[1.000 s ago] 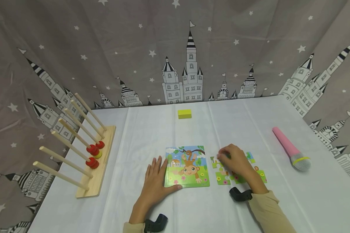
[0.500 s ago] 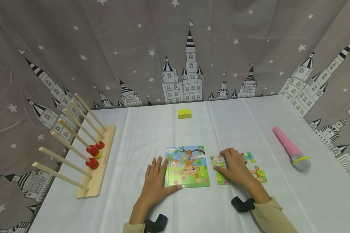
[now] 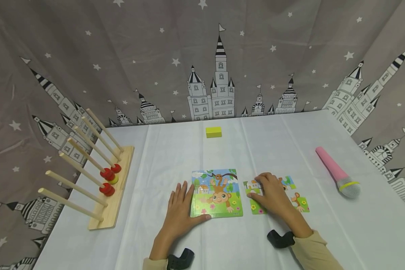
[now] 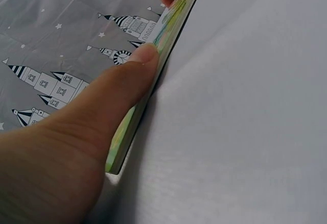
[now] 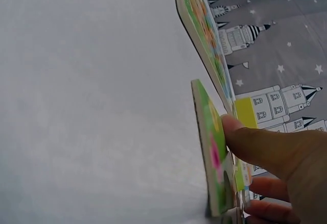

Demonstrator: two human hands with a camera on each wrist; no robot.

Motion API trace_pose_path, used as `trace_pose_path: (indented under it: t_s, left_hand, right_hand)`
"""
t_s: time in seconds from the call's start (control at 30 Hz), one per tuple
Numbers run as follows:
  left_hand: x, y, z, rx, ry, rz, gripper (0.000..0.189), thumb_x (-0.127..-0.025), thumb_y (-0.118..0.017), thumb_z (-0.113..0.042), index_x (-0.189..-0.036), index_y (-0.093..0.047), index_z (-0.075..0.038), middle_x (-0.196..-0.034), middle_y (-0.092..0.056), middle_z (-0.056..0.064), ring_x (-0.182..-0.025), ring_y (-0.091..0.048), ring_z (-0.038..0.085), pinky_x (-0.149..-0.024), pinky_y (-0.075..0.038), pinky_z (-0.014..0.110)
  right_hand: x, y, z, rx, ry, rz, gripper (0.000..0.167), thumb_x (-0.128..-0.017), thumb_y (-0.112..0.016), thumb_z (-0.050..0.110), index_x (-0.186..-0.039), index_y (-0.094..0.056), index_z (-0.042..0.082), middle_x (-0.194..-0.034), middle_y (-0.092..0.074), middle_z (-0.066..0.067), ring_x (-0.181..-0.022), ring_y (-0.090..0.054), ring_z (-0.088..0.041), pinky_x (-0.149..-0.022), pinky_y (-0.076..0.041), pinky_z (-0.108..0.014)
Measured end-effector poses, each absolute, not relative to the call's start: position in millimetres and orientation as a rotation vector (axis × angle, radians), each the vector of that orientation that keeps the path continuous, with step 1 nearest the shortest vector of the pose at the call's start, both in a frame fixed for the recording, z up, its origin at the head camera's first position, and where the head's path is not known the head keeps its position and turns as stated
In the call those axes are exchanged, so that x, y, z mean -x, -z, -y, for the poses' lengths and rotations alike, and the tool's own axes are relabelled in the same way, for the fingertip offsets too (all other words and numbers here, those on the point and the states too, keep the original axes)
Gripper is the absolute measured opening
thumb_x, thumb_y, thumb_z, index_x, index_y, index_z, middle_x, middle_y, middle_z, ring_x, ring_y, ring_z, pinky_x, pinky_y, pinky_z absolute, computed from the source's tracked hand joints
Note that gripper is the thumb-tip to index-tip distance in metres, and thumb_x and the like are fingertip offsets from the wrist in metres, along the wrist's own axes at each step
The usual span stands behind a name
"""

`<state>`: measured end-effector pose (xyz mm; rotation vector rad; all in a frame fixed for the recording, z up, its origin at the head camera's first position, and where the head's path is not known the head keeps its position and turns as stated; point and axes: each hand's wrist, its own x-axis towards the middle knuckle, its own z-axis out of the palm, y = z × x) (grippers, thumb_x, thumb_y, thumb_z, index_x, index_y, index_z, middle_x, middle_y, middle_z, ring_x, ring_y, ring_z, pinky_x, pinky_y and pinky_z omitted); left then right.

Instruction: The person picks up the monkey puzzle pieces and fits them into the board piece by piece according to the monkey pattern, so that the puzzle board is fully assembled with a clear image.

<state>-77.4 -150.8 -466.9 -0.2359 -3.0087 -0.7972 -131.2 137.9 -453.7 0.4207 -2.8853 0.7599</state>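
Observation:
A square monkey picture puzzle (image 3: pixel 217 193) lies flat in the middle of the table. My left hand (image 3: pixel 179 215) rests at its left side, fingers straight, and the left wrist view shows the thumb (image 4: pixel 145 54) along its near edge. Right of it, loose jigsaw pieces lie fitted close together. My right hand (image 3: pixel 273 195) pinches a jigsaw piece with houses (image 3: pixel 254 185), thumb at its near side and fingers at its far edge. A flowered piece (image 3: pixel 258 208) sits just below the thumb; a monkey-ear piece (image 3: pixel 301 201) shows past the wrist. My palm hides the pieces between.
A wooden peg rack (image 3: pixel 123 180) with red and yellow beads stands at the left. One yellow block (image 3: pixel 213 132) lies at the back. On the right is a pink toy microphone (image 3: pixel 337 172). A grey castle-print curtain (image 3: pixel 175 45) hangs behind the table.
My right hand has drawn slightly toward me and spread its thumb from the fingers around the house piece, uncovering pieces on its right. My left hand has stayed still.

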Motion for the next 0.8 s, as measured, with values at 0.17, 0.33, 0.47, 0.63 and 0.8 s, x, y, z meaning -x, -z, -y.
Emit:
trace_pose_path:
  t_s: [0.17, 0.33, 0.47, 0.63, 0.8]
  left_hand:
    - [77.4, 467.8, 151.0, 0.238, 0.798, 3.009, 0.104, -0.064, -0.065, -0.067, -0.143, -0.028, -0.009, -0.151, -0.018, 0.016, -0.141, -0.009, 0.035, -0.113, -0.009, 0.053]
    - [77.1, 467.7, 151.0, 0.23, 0.803, 3.011, 0.104, -0.064, -0.065, -0.066, -0.143, -0.028, -0.008, -0.151, -0.018, 0.017, -0.141, -0.009, 0.035, -0.113, -0.009, 0.052]
    - [77.0, 467.4, 151.0, 0.229, 0.799, 3.009, 0.104, -0.064, -0.065, -0.066, -0.142, -0.028, -0.008, -0.151, -0.018, 0.017, -0.141, -0.009, 0.035, -0.113, -0.009, 0.052]
    - [77.0, 467.5, 151.0, 0.233, 0.802, 3.012, 0.104, -0.064, -0.065, -0.066, -0.143, -0.028, -0.008, -0.151, -0.018, 0.017, -0.141, -0.008, 0.035, -0.113, -0.008, 0.052]
    - [77.2, 467.9, 151.0, 0.236, 0.796, 3.013, 0.104, -0.064, -0.064, -0.066, -0.143, -0.028, -0.009, -0.151, -0.017, 0.016, -0.141, -0.008, 0.035, -0.113, -0.008, 0.052]
  right_hand:
    - [130.6, 453.4, -137.7, -0.438, -0.775, 2.841, 0.054, -0.067, -0.079, 0.029, -0.107, -0.057, 0.0, -0.108, -0.058, -0.017, -0.101, -0.053, -0.032, -0.084, -0.042, -0.046]
    - [131.1, 455.6, -139.8, -0.504, -0.779, 2.76, 0.048, -0.065, -0.081, 0.023, -0.101, -0.055, 0.004, -0.102, -0.059, -0.012, -0.093, -0.053, -0.026, -0.078, -0.04, -0.04]
    - [131.5, 455.4, -141.0, -0.528, -0.819, 2.723, 0.042, -0.065, -0.081, 0.018, -0.096, -0.055, 0.005, -0.095, -0.059, -0.008, -0.084, -0.051, -0.02, -0.073, -0.036, -0.035]
    - [130.2, 451.8, -141.6, -0.526, -0.906, 2.766, 0.033, -0.071, -0.077, 0.017, -0.094, -0.055, 0.007, -0.089, -0.065, -0.007, -0.085, -0.057, -0.024, -0.088, -0.039, -0.047]
    - [130.0, 448.8, -143.4, -0.566, -0.981, 2.784, 0.024, -0.076, -0.072, 0.014, -0.092, -0.055, 0.009, -0.087, -0.066, -0.005, -0.086, -0.062, -0.021, -0.081, -0.048, -0.038]
